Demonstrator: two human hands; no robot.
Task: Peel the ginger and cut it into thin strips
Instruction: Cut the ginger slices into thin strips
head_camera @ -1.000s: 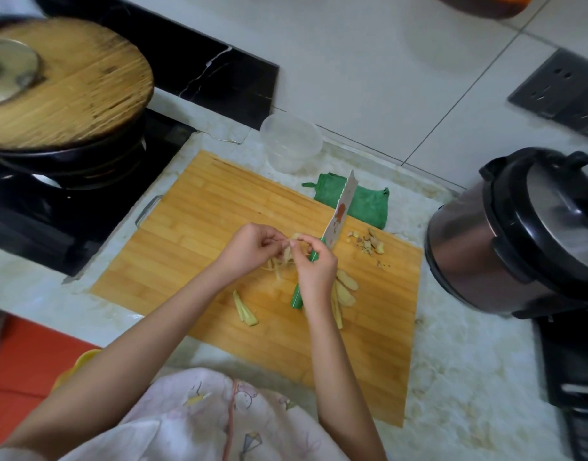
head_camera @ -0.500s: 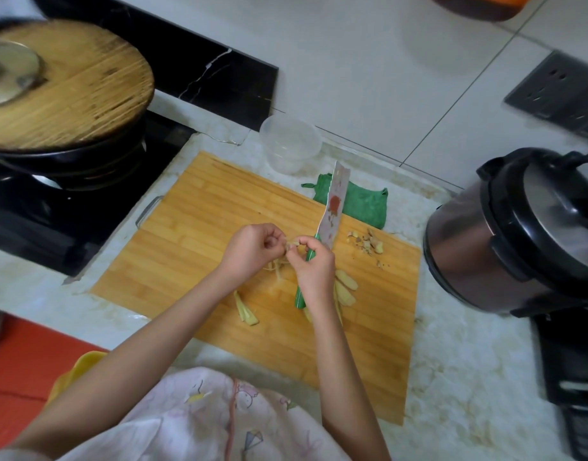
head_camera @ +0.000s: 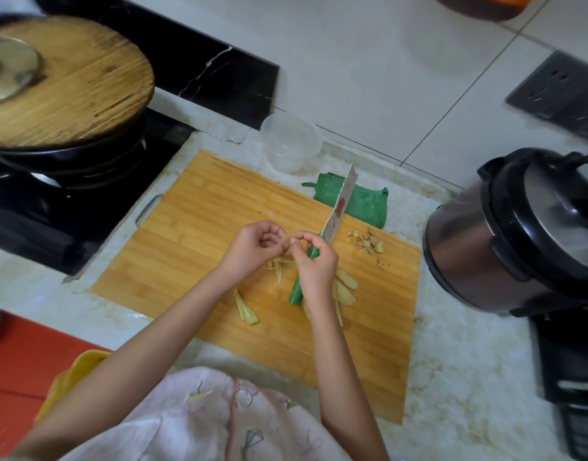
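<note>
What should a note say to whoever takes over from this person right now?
Left hand: pinches a thin ginger strip above the cutting board.
Right hand: grips the knife by its green handle, blade tilted up and away; its fingertips pinch the same strip.
On the board: cut strips under the hands, thicker pieces nearer the person, uncut slices right of the right hand, peel scraps far right.
Done: peeling, apparently; slicing; some strips.
Left: cut the remaining slices into strips.
</note>
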